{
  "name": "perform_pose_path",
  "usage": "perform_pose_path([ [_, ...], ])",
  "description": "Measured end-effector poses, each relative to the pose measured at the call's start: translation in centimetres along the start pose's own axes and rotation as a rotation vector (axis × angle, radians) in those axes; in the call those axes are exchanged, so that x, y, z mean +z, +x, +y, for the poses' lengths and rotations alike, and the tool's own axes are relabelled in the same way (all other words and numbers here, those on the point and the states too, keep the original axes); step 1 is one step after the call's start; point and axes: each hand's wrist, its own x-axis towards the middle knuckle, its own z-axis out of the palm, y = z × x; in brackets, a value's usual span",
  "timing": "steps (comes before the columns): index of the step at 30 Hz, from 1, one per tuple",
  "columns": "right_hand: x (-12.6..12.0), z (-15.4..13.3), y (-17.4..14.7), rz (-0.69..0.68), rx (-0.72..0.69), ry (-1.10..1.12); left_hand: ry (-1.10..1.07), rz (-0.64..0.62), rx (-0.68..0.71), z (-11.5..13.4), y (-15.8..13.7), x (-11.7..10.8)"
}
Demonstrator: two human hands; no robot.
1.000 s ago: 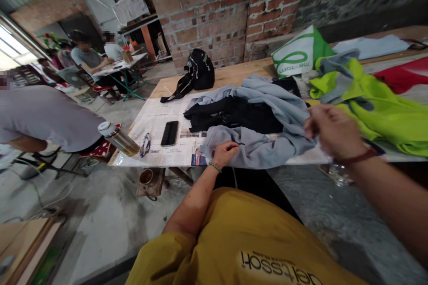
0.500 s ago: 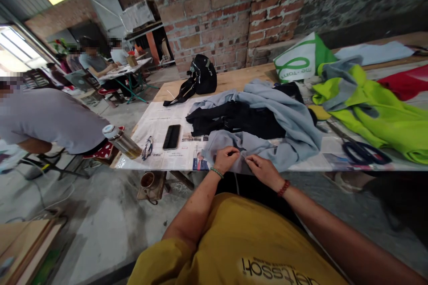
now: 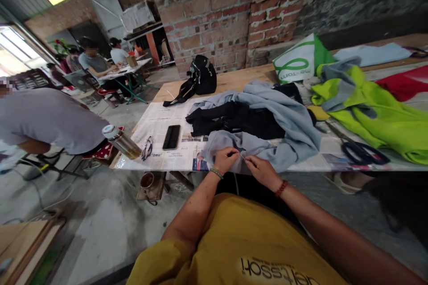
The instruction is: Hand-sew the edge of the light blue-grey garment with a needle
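Note:
My left hand (image 3: 226,160), with a green beaded bracelet at the wrist, is closed in a pinch at the table's front edge. Facing it, my right hand (image 3: 263,170) is also pinched shut, a reddish-brown bracelet on its wrist. Between the two sets of fingertips runs a thin pale thread (image 3: 242,156); whether a needle is on it I cannot tell. Just beyond my fingers lies a crumpled grey garment (image 3: 297,127), its near fold under my hands. Black cloth (image 3: 247,118) rests within its folds. A pale strand hangs below my hands.
A phone (image 3: 171,137), glasses (image 3: 147,148) and a bottle (image 3: 122,142) are on the newspaper-covered table (image 3: 150,120), left. A black bag (image 3: 203,75) sits behind. Right are large scissors (image 3: 361,152), a yellow-green garment (image 3: 371,111) and a green-white bag (image 3: 301,60). Other people sit left.
The pale thread between my fingertips shows more plainly now. My right hand has shifted very slightly; the left stays nearly in place, and the garments lie as before.

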Motion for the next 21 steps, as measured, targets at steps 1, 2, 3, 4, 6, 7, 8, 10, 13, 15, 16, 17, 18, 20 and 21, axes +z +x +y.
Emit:
perform_pose_path([
  [1, -0.04, -0.05, 0.04, -0.006, 0.004, -0.004, 0.004, 0.002, -0.001, 0.01, -0.01, 0.00],
  [2, -0.05, -0.08, 0.10, -0.012, 0.007, -0.009, 0.010, 0.005, 0.001, 0.02, -0.03, 0.00],
  [3, -0.02, -0.10, 0.17, -0.014, 0.010, -0.017, 0.018, 0.005, 0.004, 0.02, -0.05, -0.01],
  [4, 0.05, -0.10, 0.24, -0.015, 0.013, -0.028, 0.027, 0.005, 0.009, 0.02, -0.07, -0.02],
  [6, 0.24, -0.05, 0.37, -0.010, 0.020, -0.055, 0.044, -0.001, 0.024, 0.02, -0.10, -0.02],
  [7, 0.36, 0.00, 0.42, -0.006, 0.022, -0.066, 0.053, -0.004, 0.033, 0.02, -0.11, -0.01],
  [8, 0.46, 0.04, 0.45, -0.002, 0.024, -0.074, 0.062, -0.006, 0.042, 0.02, -0.13, 0.01],
  [10, 0.60, 0.09, 0.47, 0.006, 0.026, -0.076, 0.073, -0.006, 0.052, 0.02, -0.15, 0.05],
  [13, 0.65, 0.09, 0.42, 0.022, 0.027, -0.070, 0.069, -0.009, 0.049, 0.01, -0.20, 0.10],
  [15, 0.65, 0.06, 0.38, 0.030, 0.024, -0.074, 0.077, -0.017, 0.056, -0.01, -0.24, 0.12],
  [16, 0.65, 0.04, 0.36, 0.031, 0.023, -0.079, 0.087, -0.018, 0.064, -0.04, -0.26, 0.12],
  [17, 0.66, 0.03, 0.34, 0.031, 0.022, -0.085, 0.098, -0.016, 0.073, -0.06, -0.27, 0.13],
  [18, 0.67, 0.03, 0.34, 0.029, 0.019, -0.090, 0.106, -0.011, 0.081, -0.10, -0.29, 0.14],
  [20, 0.71, 0.06, 0.32, 0.030, 0.015, -0.098, 0.111, 0.002, 0.087, -0.16, -0.29, 0.17],
  [21, 0.74, 0.08, 0.31, 0.033, 0.011, -0.099, 0.108, 0.007, 0.086, -0.18, -0.29, 0.18],
])
